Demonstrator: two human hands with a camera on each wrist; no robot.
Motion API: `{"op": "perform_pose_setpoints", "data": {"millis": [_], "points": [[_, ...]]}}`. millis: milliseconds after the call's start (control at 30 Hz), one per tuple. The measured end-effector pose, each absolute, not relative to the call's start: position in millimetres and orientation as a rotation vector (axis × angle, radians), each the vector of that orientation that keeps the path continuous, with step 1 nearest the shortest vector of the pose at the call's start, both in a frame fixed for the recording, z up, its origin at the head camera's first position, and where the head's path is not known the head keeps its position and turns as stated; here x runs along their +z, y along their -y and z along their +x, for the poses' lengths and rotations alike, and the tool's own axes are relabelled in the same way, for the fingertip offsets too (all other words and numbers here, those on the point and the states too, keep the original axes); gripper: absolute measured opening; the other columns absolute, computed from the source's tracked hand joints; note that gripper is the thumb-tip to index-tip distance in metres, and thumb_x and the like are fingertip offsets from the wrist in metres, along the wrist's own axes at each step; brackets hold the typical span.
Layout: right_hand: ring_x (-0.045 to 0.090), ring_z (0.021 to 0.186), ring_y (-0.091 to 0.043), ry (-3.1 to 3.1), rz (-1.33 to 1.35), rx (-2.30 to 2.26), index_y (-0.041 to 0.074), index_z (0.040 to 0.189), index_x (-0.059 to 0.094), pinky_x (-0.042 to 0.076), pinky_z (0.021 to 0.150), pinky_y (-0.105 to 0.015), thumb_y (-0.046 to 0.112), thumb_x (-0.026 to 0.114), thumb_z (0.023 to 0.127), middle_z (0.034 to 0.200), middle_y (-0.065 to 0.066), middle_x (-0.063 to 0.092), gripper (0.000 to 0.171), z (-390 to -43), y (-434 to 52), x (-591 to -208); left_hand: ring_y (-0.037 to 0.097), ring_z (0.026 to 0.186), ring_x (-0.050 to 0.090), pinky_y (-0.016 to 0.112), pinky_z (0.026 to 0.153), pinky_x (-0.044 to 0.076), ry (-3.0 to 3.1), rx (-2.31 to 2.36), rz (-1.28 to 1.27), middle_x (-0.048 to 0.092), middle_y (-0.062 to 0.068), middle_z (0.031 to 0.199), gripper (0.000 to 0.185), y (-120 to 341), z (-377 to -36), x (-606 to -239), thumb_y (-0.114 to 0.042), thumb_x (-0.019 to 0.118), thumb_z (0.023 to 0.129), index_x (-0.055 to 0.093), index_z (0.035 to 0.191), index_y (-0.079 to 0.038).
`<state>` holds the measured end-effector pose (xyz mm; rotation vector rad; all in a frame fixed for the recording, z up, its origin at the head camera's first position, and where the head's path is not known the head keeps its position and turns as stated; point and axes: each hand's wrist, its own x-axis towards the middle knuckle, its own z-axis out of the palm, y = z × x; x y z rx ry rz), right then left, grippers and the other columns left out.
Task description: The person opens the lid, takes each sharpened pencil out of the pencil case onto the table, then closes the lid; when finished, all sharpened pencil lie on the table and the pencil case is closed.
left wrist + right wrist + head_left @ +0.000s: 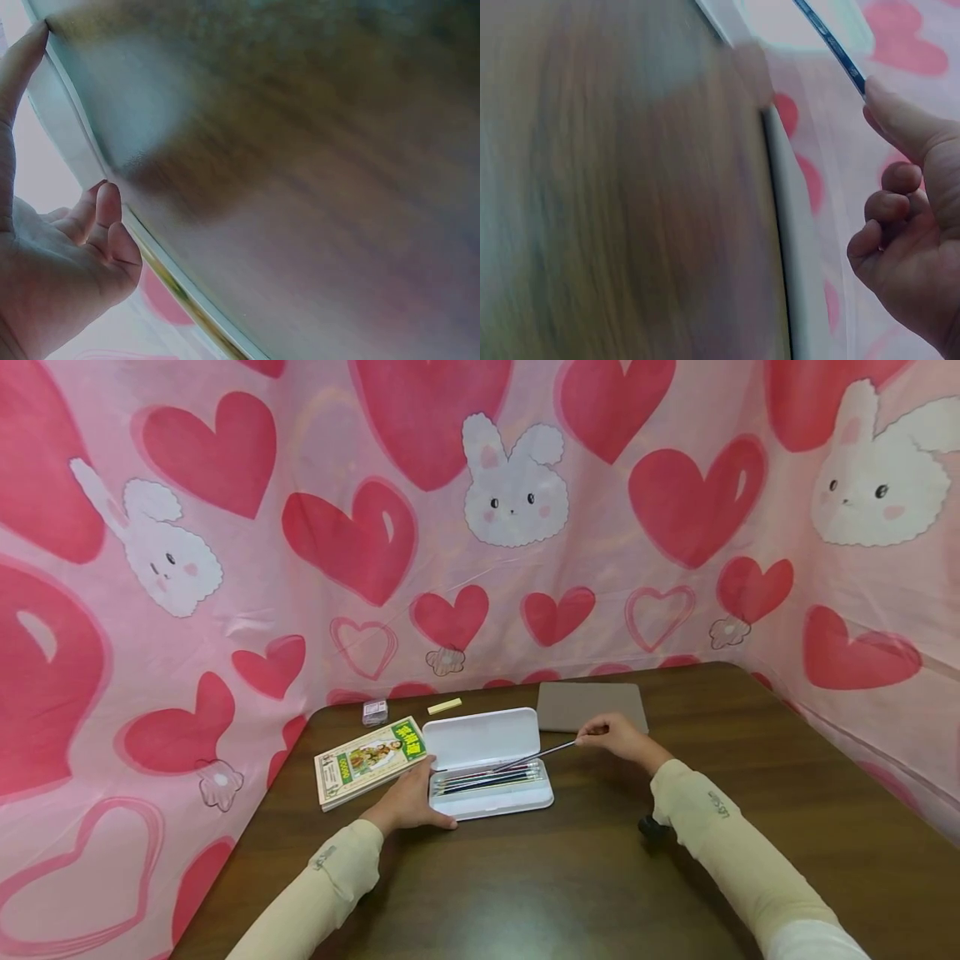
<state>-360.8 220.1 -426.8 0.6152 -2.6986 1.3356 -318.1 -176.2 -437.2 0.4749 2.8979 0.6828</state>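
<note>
A white pencil case (pixel 501 811) lies on the table with its lid (pixel 482 739) raised at the back. Several pencils (pixel 480 783) lie side by side inside it. My left hand (pixel 405 800) grips the case's left end, thumb at the front edge and fingers toward the back corner; in the left wrist view the thumb and curled fingers meet the case edge. To the right of the case, my right hand (pixel 617 737) pinches one dark pencil (pixel 553 749) by its end. That pencil slants down leftward, its far end over the other pencils.
Left of the case lies a thick book (pixel 369 763) with a green and yellow cover. Behind are a small clear box (pixel 375 712) and a yellow stick (pixel 445 706). A flat grey-brown rectangular thing (pixel 585 705) sits behind the right hand. Patterned cloth surrounds the wooden table (pixel 525 893).
</note>
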Motion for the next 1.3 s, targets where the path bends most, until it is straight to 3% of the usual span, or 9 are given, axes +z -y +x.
{"op": "perform_pose_setpoints", "data": {"millis": [367, 633, 967, 1300], "points": [[0.044, 0.072, -0.013, 2.745, 0.479, 1.381, 0.003, 0.090, 0.071, 0.038, 0.061, -0.025, 0.023, 0.070, 0.082, 0.084, -0.014, 0.062, 0.022, -355.6, -271.9, -429.9, 0.033, 0.130, 0.036, 0.051, 0.108, 0.028, -2.888, 0.702, 0.467, 0.039, 0.017, 0.142, 0.122, 177.4, -318.2, -438.0, -0.056, 0.083, 0.053, 0.021, 0.144, -0.005], [0.049, 0.075, -0.011, 2.775, 0.421, 1.370, 0.002, 0.093, 0.069, 0.044, 0.066, -0.025, 0.026, 0.069, 0.083, 0.089, -0.009, 0.065, 0.027, -351.8, -297.7, -437.3, 0.033, 0.128, 0.038, 0.051, 0.107, 0.030, -2.896, 0.689, 0.469, 0.042, 0.016, 0.139, 0.121, 176.7, -318.8, -439.3, -0.056, 0.083, 0.053, 0.021, 0.144, -0.005], [0.053, 0.074, -0.004, 2.733, 0.359, 1.425, -0.001, 0.093, 0.069, 0.045, 0.068, -0.022, 0.026, 0.070, 0.082, 0.081, 0.007, 0.066, 0.030, -354.9, -320.2, -445.5, 0.033, 0.130, 0.037, 0.051, 0.108, 0.029, -2.888, 0.677, 0.461, 0.039, 0.016, 0.142, 0.122, 175.9, -319.2, -436.3, -0.057, 0.083, 0.053, 0.021, 0.144, -0.006], [0.050, 0.072, 0.001, 2.748, 0.351, 1.341, -0.004, 0.093, 0.069, 0.043, 0.065, -0.019, 0.023, 0.070, 0.082, 0.087, -0.004, 0.068, 0.029, -356.1, -328.7, -452.0, 0.032, 0.131, 0.035, 0.049, 0.109, 0.028, -2.891, 0.671, 0.451, 0.038, 0.016, 0.143, 0.123, 176.2, -320.9, -436.5, -0.058, 0.082, 0.052, 0.020, 0.145, -0.007]]}}
